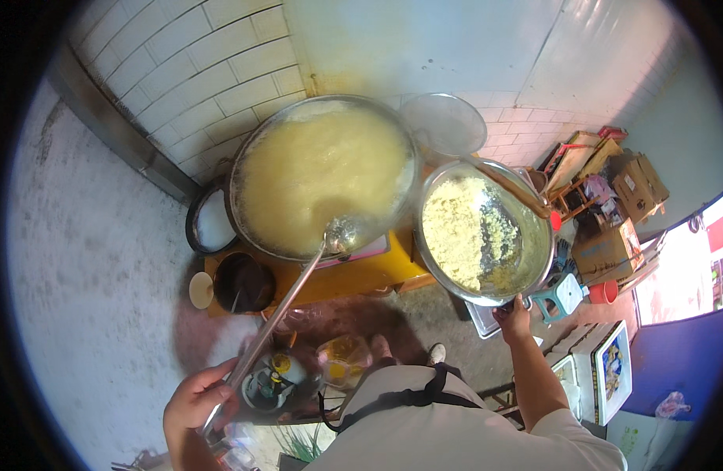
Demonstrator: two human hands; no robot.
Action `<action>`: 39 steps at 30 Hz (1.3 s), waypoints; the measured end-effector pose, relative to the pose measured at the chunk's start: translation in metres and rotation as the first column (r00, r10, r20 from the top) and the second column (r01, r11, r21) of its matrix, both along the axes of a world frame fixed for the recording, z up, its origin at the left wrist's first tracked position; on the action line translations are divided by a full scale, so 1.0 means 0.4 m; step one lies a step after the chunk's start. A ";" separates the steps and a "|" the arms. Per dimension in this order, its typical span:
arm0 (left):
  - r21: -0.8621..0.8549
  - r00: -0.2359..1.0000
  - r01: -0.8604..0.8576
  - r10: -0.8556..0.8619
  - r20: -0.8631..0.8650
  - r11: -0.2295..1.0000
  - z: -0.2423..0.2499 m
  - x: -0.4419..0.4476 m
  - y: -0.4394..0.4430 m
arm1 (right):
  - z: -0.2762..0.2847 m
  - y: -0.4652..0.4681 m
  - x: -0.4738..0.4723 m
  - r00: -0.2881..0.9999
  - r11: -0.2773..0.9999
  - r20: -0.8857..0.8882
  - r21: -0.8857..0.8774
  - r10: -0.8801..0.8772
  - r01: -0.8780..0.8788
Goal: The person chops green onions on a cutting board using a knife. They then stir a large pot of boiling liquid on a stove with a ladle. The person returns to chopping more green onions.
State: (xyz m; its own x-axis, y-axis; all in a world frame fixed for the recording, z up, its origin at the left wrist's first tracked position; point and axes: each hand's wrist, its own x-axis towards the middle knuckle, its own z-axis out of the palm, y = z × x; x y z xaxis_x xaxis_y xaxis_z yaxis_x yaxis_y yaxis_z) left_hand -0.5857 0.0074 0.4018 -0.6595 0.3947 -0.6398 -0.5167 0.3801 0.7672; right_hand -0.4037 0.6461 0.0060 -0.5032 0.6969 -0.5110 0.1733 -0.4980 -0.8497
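Note:
My left hand (205, 394) grips the long metal handle of a ladle (340, 234), whose bowl is at the near edge of a large round pan (326, 176) filled with cloudy yellowish liquid under steam. At the right, my right hand (514, 321) holds the near rim or handle of a big metal basin (547, 259); which of the two is hard to tell. Pale yellow crumbly food (455, 229) lies mostly in the basin's left part. A wooden stick or handle (511, 187) lies across the basin's far right rim.
Behind the pan leans a round mesh or lid (444, 123). A dark pot (243, 282) and a bowl of white stuff (216, 222) stand at the left. A gas cylinder (267, 388) is below. Rightward are a stool (564, 294), cardboard boxes (609, 250) and foam boxes (597, 377).

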 end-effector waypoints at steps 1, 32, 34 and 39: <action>0.005 0.995 -0.083 0.082 0.057 0.997 -0.002 -0.001 0.012 | -0.001 0.000 0.003 1.000 0.997 -0.002 -0.066 -0.028 0.028; 0.096 0.948 -0.026 -0.006 0.318 0.995 0.074 0.302 0.510 | -0.385 -0.118 0.972 0.822 0.953 0.519 -0.288 0.235 -0.091; 0.015 0.896 0.385 -0.377 0.235 0.923 0.039 0.312 0.706 | -0.360 -0.171 0.999 0.818 0.943 0.514 -0.317 0.258 -0.098; 0.039 0.364 0.930 -0.931 0.027 0.365 -0.187 0.544 1.184 | -0.345 -0.301 1.097 0.742 0.924 0.568 -0.332 0.356 -0.188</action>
State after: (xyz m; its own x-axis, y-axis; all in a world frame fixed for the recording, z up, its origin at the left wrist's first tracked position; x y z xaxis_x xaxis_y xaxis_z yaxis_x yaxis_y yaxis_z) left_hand -0.3679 0.4808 0.3271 0.1566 0.7507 -0.6418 0.1305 0.6284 0.7669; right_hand 0.0351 0.5256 -0.1321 -0.1763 0.3936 -0.9022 0.7688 -0.5173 -0.3759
